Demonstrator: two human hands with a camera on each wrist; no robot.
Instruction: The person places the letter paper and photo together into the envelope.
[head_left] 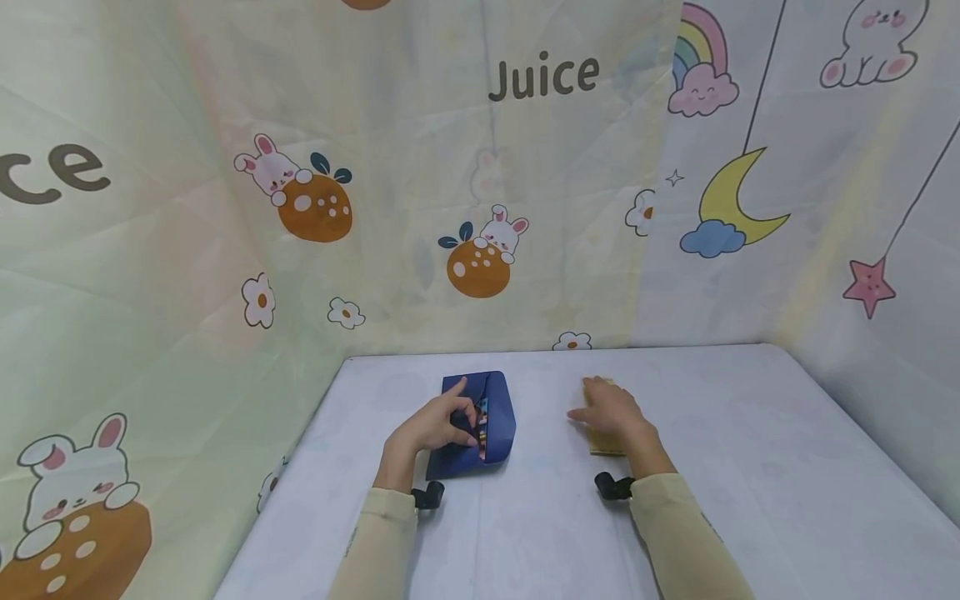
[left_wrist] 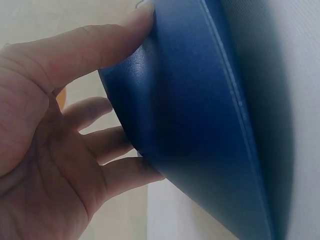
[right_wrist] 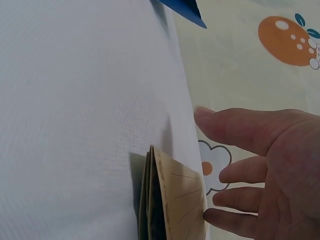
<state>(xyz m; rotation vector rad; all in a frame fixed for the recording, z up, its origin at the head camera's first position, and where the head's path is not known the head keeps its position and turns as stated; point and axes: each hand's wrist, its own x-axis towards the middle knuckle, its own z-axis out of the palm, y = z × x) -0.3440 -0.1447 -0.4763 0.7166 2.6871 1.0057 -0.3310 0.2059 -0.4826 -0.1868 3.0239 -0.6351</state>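
A dark blue envelope lies at the middle-left of the table, with a colourful printed piece showing in its opening. Over it, my left hand holds the paper at the opening. Up close in the left wrist view, the thumb lies on one face of the blue envelope and the fingers are behind its edge. My right hand, fingers apart, is above a folded kraft-paper piece. The right wrist view shows printed lines on this brown kraft piece; whether a fingertip touches it I cannot tell.
The table has a white cloth cover. Printed fabric walls with rabbits and oranges stand behind and at both sides. Each wrist wears a black camera mount.
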